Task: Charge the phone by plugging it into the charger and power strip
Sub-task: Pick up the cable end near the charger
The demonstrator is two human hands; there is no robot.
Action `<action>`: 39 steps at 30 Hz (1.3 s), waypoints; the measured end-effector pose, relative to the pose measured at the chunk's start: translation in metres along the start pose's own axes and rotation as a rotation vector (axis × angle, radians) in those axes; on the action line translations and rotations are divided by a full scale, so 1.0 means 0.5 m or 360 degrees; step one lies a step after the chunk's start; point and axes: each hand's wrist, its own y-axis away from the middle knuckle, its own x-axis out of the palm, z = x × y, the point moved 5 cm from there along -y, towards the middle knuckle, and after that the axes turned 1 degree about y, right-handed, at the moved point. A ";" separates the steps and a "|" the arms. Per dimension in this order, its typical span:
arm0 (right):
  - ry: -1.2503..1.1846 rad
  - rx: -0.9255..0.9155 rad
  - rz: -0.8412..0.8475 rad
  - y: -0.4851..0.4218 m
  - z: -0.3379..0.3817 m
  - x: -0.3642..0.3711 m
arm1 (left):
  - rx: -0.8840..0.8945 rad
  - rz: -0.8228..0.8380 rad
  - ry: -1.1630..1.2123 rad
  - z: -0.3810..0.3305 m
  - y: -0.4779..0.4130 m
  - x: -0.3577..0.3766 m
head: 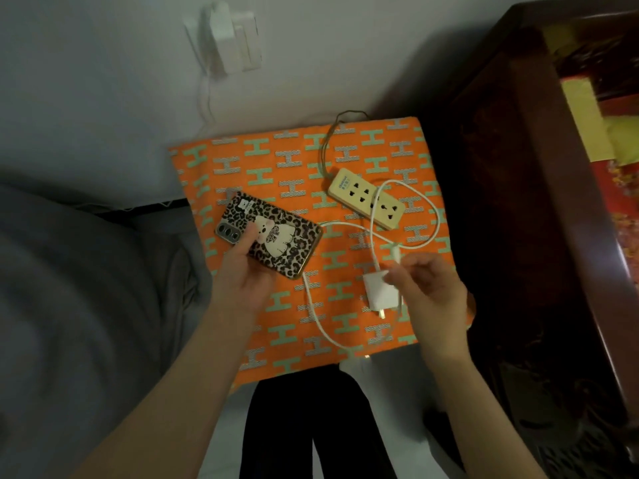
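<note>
Open orange cloth [276,326] between the two hands and along the near edge, white cable [420,197] looped across the power strip [366,198] sockets, dark wooden cabinet [518,202] crowding the right side, wall close behind

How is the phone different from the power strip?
The phone wears a spotty leopard case with a cartoon picture; the power strip is plain cream with rows of socket holes. The phone is gripped by the left hand; the power strip lies untouched on the orange cloth. The power strip has a brown cord at its far end; the phone has no cable in it. Both are flat rectangles.
</note>
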 end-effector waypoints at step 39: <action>0.0633 -0.0328 0.0392 0.028 0.070 0.119 | 0.0192 0.0021 -0.0461 -0.085 0.001 -0.017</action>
